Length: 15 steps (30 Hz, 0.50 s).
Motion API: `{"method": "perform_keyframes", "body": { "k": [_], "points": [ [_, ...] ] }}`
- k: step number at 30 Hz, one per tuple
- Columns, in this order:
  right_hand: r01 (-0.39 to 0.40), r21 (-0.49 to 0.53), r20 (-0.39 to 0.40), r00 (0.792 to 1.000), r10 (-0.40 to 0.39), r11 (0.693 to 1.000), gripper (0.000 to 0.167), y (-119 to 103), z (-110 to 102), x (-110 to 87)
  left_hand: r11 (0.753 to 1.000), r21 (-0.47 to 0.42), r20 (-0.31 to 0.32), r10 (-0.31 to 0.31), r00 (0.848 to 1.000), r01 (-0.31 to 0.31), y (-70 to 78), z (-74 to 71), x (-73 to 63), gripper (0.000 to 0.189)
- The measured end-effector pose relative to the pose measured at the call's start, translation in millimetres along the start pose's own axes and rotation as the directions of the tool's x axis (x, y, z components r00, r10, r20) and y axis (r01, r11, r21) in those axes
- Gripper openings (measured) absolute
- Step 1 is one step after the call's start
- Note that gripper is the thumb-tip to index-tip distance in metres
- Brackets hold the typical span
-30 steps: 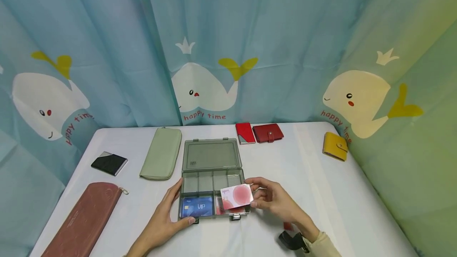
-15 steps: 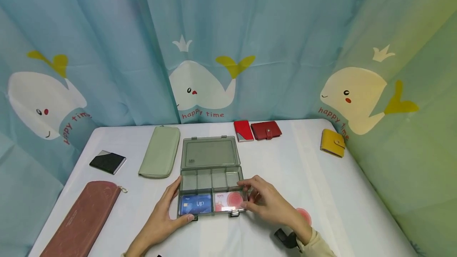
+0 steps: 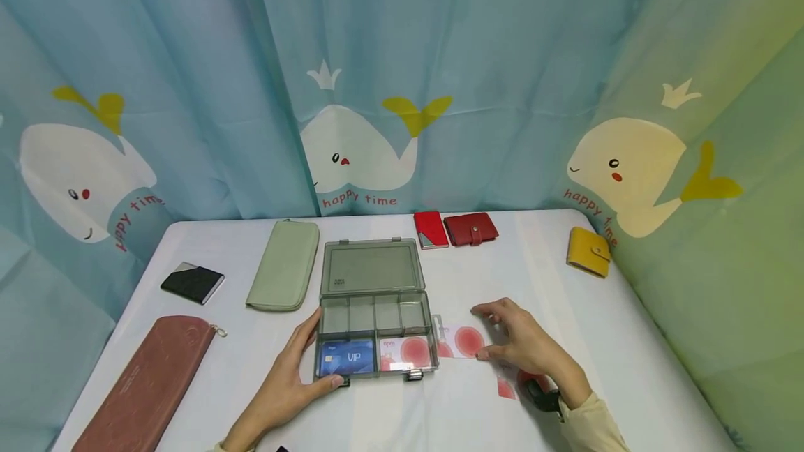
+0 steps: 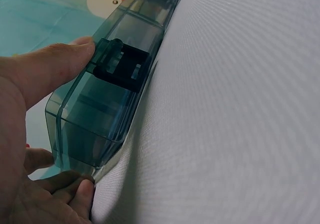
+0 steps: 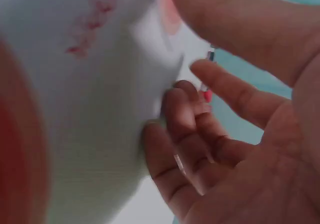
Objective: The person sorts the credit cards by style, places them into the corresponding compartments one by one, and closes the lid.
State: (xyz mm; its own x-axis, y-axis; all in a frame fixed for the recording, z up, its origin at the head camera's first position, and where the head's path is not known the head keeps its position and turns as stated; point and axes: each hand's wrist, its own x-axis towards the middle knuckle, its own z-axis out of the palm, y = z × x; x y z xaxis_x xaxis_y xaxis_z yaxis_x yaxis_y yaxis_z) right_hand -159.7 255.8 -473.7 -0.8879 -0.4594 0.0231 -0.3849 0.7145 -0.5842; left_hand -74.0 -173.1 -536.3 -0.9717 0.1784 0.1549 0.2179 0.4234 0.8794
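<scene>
A translucent grey-green compartment box (image 3: 364,374) lies with its lid (image 3: 373,267) raised back. A blue VIP card (image 3: 347,356) fills its front left compartment, and a white card with pink circles (image 3: 405,354) the front right one. My left hand (image 3: 285,382) holds the box's front left corner, thumb at a latch (image 4: 122,64), fingers at the side. To the right of the box, my right hand (image 3: 524,340) hovers with thumb and fingers apart, thumb tip at the edge of another pink-circle card (image 3: 467,342). More pink-circle cards (image 3: 506,388) lie partly hidden under the right wrist.
A black card case (image 3: 193,286), a green long wallet (image 3: 284,267) and a brown zip pouch (image 3: 147,382) lie left. Behind the box are a red card case (image 3: 430,230) and a dark red wallet (image 3: 471,229). A yellow wallet (image 3: 588,252) sits far right.
My right hand has put the pink-circle card down in the front right compartment, let go, and moved right to the cards on the table. The left hand has stayed on the box.
</scene>
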Motion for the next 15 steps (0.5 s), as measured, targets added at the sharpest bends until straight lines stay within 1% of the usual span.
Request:
{"method": "perform_keyframes", "body": {
  "k": [2,4,11,15],
  "points": [
    [-0.013,-0.003,0.036,0.999,0.014,1.0,0.066,3.7,-0.5,-1.0,1.0,0.003,0.0,-0.004,1.0,0.004,0.0,0.4,0.2,0.108],
    [-0.013,0.002,0.051,0.999,0.012,1.0,0.064,5.4,0.7,-0.8,1.0,0.001,0.0,-0.006,1.0,0.006,0.0,0.5,0.0,0.108],
    [-0.044,-0.011,0.073,0.996,0.045,0.999,0.048,4.2,4.8,1.6,1.0,0.004,0.001,-0.002,1.0,0.002,1.0,0.4,0.1,0.107],
    [-0.041,-0.018,0.074,0.996,0.042,0.999,0.046,2.5,6.3,2.0,1.0,0.002,-0.001,-0.006,1.0,0.006,1.2,0.2,0.5,0.108]
  ]
}}
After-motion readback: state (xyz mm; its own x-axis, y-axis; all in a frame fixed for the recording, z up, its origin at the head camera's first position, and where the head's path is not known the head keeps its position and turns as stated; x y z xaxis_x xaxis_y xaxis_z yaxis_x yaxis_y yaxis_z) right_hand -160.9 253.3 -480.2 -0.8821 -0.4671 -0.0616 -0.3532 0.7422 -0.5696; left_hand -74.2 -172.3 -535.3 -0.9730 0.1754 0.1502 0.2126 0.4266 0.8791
